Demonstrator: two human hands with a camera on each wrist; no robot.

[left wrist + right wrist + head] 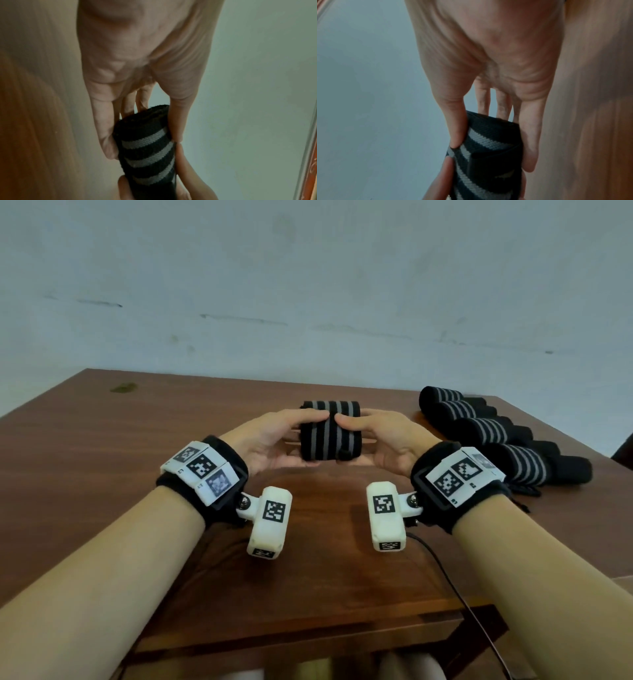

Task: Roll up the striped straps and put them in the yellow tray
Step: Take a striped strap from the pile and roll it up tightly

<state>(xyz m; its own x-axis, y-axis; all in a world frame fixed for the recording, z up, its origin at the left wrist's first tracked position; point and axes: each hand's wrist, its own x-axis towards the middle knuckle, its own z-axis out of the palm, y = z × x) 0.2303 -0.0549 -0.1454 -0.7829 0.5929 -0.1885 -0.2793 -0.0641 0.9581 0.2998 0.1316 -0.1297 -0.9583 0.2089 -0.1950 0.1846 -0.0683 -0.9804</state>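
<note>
A black strap with grey stripes [329, 436] is rolled into a thick bundle and held above the brown table between both hands. My left hand [274, 440] grips its left end, thumb on top and fingers underneath. My right hand [380, 443] grips the right end the same way, and the two thumbs nearly meet on top. In the left wrist view the striped roll [147, 148] sits between thumb and fingers. The right wrist view shows the roll [488, 152] likewise pinched. No yellow tray is in view.
Several more striped straps [493, 436] lie rolled in a row along the right side of the wooden table [137, 446]. A black cable [455, 587] runs off the near edge. A pale wall stands behind the table.
</note>
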